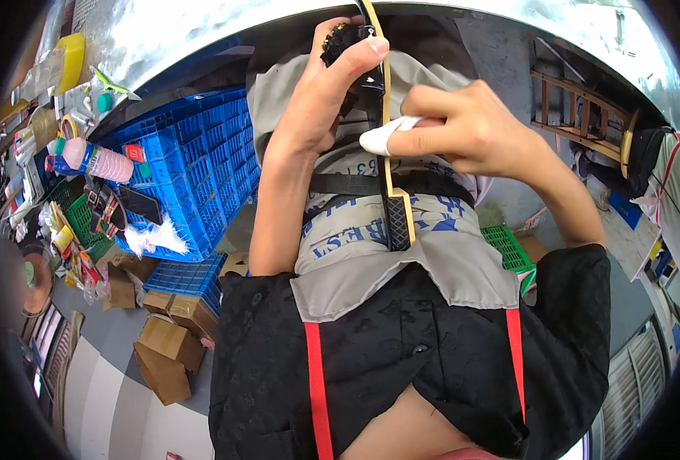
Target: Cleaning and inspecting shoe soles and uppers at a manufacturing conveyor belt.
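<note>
My left hand (pixel 321 100) is raised in front of me, its fingers closed around a small black bristly brush (pixel 345 37). A long black strap with tan edges (pixel 396 215) hangs down from the top of the view over a grey apron with blue print (pixel 355 238) on my lap. My right hand (pixel 470 126) pinches this strap at mid-height. Its index finger wears a white cover (pixel 382 136) and presses against the strap's edge. The brush sits right beside the strap's upper part; whether they touch I cannot tell.
Blue plastic crates (pixel 194 161) stand at my left, with a pink bottle (pixel 102 161) and small clutter beside them. Cardboard boxes (pixel 167 345) lie on the floor lower left. A green basket (pixel 508 247) is at my right, a wooden frame (pixel 577 107) farther right.
</note>
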### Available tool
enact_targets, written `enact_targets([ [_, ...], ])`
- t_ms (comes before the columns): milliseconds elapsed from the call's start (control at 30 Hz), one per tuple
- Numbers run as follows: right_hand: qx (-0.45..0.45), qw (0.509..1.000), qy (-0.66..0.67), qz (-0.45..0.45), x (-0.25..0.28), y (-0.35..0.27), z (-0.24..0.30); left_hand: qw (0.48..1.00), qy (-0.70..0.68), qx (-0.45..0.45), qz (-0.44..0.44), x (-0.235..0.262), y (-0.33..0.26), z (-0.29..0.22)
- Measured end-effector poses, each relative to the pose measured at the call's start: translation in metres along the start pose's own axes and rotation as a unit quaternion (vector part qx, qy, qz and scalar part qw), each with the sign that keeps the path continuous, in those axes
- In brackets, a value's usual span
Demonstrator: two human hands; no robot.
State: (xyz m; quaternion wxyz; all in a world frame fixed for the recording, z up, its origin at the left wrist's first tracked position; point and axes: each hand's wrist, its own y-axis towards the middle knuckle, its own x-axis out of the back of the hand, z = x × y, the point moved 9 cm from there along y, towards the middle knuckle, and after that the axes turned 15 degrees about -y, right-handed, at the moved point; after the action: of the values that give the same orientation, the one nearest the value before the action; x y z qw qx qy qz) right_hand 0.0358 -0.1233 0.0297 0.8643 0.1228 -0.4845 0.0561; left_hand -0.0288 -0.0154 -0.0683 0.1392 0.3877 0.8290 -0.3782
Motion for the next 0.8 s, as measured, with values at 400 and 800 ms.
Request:
enact_targets([
  [400,-0.112,0.956,0.266,-0.046,0.029,-0.066,-0.033,0.998,0.043,-0.033,0.013,-0.001,-0.001,-0.009],
  [800,-0.382,0.788,-0.2,-0.44,0.16,-0.141,-0.058,0.998,0.043,-0.052,-0.004,-0.002,0.005,-0.012],
])
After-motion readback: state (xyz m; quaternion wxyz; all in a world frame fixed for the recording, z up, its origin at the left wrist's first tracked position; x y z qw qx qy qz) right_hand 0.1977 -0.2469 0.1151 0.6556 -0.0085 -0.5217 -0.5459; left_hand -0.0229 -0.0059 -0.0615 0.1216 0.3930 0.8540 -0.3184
